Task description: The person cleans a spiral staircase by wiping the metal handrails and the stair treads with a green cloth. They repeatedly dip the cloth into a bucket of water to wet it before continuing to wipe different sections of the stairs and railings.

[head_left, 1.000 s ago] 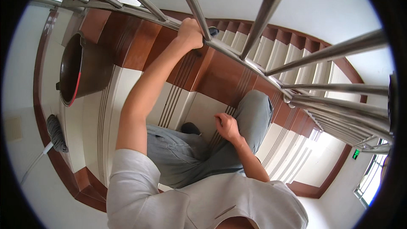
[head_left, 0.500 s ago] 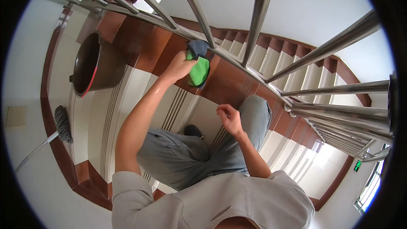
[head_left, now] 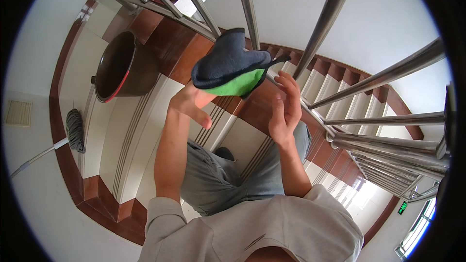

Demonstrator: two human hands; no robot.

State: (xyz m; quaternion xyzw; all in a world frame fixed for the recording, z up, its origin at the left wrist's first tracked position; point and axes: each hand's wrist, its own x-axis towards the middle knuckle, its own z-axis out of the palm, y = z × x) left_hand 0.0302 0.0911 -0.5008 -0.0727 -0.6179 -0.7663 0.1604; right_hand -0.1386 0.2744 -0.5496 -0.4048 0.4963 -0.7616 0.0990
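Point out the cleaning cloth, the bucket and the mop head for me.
cleaning cloth (head_left: pixel 228 63), head view, on its dark grey upper side.
bucket (head_left: pixel 141 75), head view, on its dark outer wall.
mop head (head_left: pixel 74 130), head view, on the grey strands.

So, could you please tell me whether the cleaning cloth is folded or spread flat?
Folded: the cloth is doubled over the left hand, grey above, green underneath.

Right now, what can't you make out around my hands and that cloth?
Head view only:
- Left hand: fingertips hidden under the grey-and-green cloth.
- Right hand: whether it touches the cloth is unclear.
- Dark bucket: contents lost in shadow.
- Mop: handle cut off by the picture's rim.
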